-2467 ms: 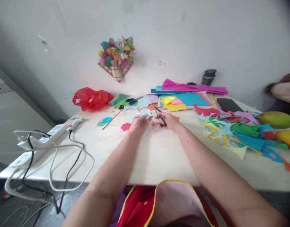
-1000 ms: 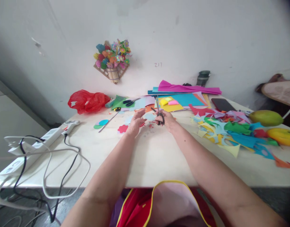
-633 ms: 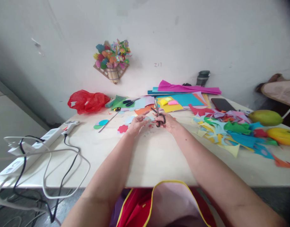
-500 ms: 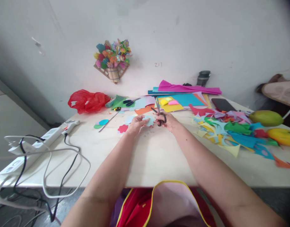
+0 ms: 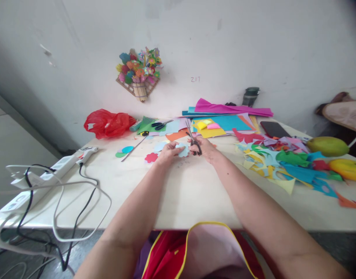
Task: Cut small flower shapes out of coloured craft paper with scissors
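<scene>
Between the fingers of my left hand (image 5: 169, 152) is a light blue paper flower (image 5: 183, 150) with a scalloped edge. My right hand (image 5: 205, 148) is closed around the black handles of a pair of scissors (image 5: 192, 136), whose blades point up and away from me, slightly parted. The scissors are just right of the flower. On the table by my left hand lies a red paper flower (image 5: 151, 157). Another light blue paper piece (image 5: 159, 146) is partly hidden behind that hand.
Coloured paper scraps (image 5: 282, 159) cover the table's right side, beside a mango (image 5: 327, 146) and a phone (image 5: 274, 130). Paper sheets (image 5: 233, 122) lie at the back. A power strip (image 5: 55, 170) with loose cables is at left, a red plastic bag (image 5: 108, 123) behind it.
The scissors have turned so their blades lean more to the left, and the blades have come closer together. The blue flower shows more of its face; my left hand has barely moved.
</scene>
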The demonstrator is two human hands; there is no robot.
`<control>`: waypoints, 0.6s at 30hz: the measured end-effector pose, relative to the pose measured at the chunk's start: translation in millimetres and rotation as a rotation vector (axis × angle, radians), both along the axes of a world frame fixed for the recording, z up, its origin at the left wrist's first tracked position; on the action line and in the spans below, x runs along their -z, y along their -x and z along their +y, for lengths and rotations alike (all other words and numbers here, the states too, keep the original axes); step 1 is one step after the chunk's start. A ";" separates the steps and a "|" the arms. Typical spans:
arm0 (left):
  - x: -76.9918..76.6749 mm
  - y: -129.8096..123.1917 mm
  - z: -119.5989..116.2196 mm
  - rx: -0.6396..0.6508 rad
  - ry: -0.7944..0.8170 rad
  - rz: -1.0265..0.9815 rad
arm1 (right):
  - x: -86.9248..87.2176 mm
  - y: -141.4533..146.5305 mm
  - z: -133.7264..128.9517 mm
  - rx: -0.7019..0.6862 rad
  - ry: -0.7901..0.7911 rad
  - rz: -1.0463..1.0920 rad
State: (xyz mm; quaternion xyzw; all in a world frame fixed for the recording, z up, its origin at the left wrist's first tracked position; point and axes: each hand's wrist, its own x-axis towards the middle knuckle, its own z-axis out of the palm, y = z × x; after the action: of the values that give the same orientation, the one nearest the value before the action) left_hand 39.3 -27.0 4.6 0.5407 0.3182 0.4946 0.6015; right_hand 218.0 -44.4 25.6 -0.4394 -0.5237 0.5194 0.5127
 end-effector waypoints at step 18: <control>-0.6 -3.2 2.1 -0.068 0.072 -0.154 | 0.1 -1.3 1.2 0.061 0.024 -0.003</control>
State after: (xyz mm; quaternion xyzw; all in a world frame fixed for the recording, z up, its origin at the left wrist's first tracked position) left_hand 42.5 -24.9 5.2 0.4682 0.3066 0.5430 0.6260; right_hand 219.3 -43.2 25.6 -0.4622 -0.5044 0.5091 0.5223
